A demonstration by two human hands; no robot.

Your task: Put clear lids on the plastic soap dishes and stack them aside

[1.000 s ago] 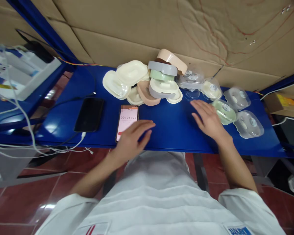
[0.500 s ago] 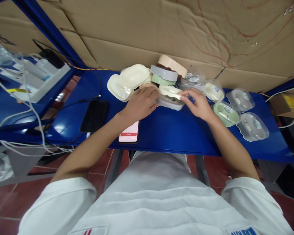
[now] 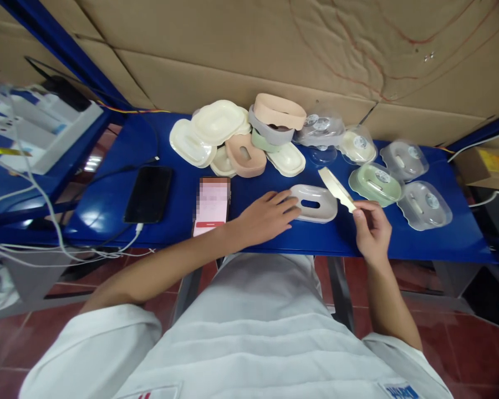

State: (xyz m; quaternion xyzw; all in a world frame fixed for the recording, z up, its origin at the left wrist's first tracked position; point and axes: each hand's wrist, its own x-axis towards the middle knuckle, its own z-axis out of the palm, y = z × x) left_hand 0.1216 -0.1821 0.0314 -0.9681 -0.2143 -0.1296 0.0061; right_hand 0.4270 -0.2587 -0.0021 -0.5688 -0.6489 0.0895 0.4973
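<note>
My left hand [image 3: 263, 217] rests on the blue table [image 3: 274, 233], its fingertips touching the left end of a grey soap dish base [image 3: 315, 203] with a slot in its middle. My right hand [image 3: 371, 228] pinches a cream tray insert [image 3: 336, 189] by its lower end and holds it tilted just right of the grey base. Behind them lies a pile of soap dish parts [image 3: 249, 138] in cream, pink, grey and green.
Packed soap dishes in clear covers [image 3: 403, 183] lie at the right. A phone with a pink screen [image 3: 211, 205] and a black phone [image 3: 148, 194] lie at the left, with cables [image 3: 45, 244] hanging off the edge. Cardboard [image 3: 274, 50] backs the table.
Both hands reached into the pile, then drew back toward me. The grey base now lies at the table's front and the cream insert is lifted off it in my right hand.
</note>
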